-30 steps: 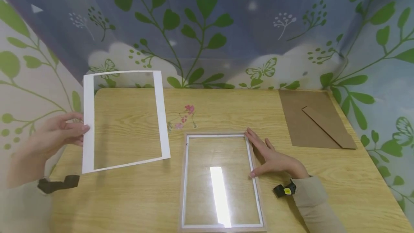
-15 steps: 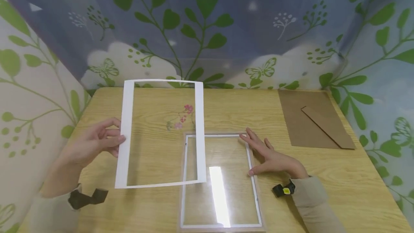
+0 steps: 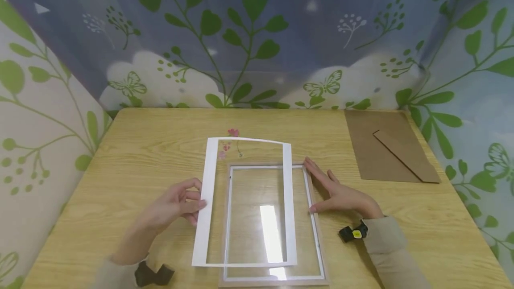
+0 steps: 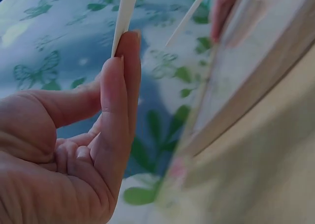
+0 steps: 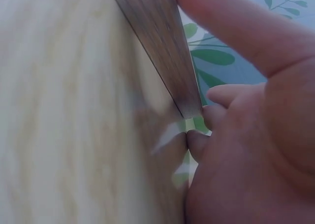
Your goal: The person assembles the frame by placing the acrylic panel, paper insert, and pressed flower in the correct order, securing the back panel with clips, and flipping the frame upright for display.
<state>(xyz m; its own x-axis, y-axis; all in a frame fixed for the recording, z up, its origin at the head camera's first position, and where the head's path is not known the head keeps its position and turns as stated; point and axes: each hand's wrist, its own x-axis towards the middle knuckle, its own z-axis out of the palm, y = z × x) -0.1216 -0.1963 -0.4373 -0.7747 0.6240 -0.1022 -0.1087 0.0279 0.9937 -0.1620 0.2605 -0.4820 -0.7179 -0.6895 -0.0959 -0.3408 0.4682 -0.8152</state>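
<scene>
My left hand [image 3: 176, 204] pinches the left strip of a white picture mat [image 3: 206, 217] between thumb and fingers. The mat has wide side strips and thin top and bottom ones, and is held tilted, overlapping most of a picture frame [image 3: 273, 282] in the head view. That frame lies on the table with a clear pane [image 3: 257, 226] in it, which reflects a bright light. My right hand [image 3: 341, 197] rests along the frame's right side, fingers spread, with the thumb at the edge and a fingertip near the upper right corner. The frame's wooden side [image 5: 165, 51] shows in the right wrist view.
Sprigs of small pink flowers [image 3: 234, 132] lie flat beyond the frame, partly seen through the mat's opening. A brown backing board [image 3: 367, 146] with a stand leg [image 3: 407, 157] lies at the back right. Patterned curtains [image 3: 281, 57] enclose the table [image 3: 120, 164].
My left hand has carried the mat rightward and down, from the left side of the table to over the frame. My right hand has stayed at the frame's edge.
</scene>
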